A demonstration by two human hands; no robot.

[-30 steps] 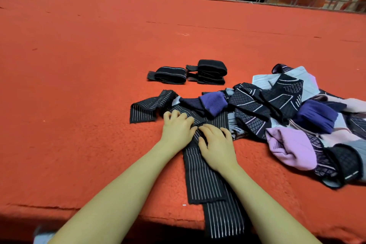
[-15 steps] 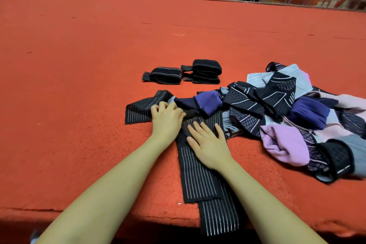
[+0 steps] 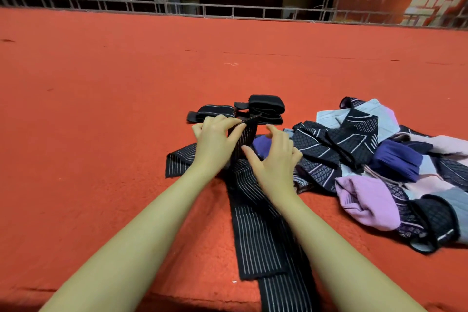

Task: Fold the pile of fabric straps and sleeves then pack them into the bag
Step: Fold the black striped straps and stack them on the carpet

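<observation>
Black pinstriped strap (image 3: 255, 235) — far end lifted, pinched by left hand (image 3: 215, 144); right hand (image 3: 273, 159) spread beside it

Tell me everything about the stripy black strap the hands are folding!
The strap is a long, black band with thin pale stripes running along it. It looks like stretchy knit fabric. Most of it lies flat on the red carpet, its near end hanging over the edge. Its far end is lifted upright: the left hand pinches the top edge, and the right hand touches it with its thumb. Another stripy piece spreads out to the left; whether they join is hidden.
</observation>
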